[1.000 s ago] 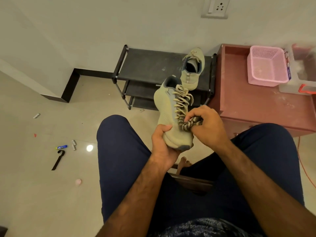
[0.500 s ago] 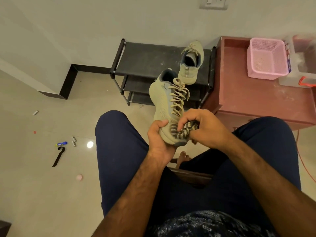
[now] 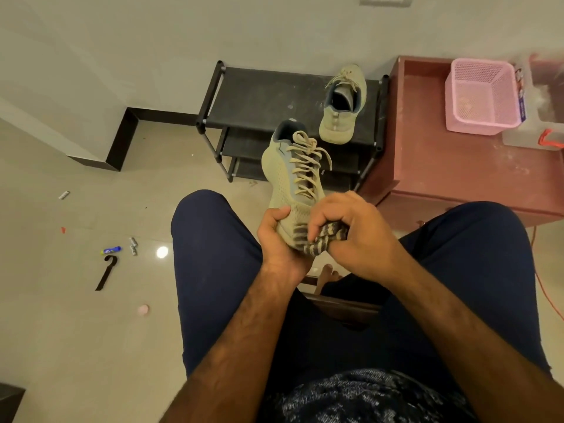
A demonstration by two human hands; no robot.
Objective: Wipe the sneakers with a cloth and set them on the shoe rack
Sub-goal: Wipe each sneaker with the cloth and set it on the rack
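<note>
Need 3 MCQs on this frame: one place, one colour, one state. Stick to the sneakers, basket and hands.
1. Where is the loose sneaker?
A. On the floor
B. On the top shelf of the shoe rack
C. On the red cabinet

2. What colour is the basket?
A. Blue
B. Pink
C. Green

3. What is the right hand doing?
A. Hanging open
B. Tying laces
C. Gripping the striped cloth against the toe of the held sneaker

Answers:
1 B: it stands near the right end of the rack's top shelf.
2 B: its mesh walls are pink.
3 C: the hand curls round the cloth at the toe, while the left hand grips the sneaker's front.
</note>
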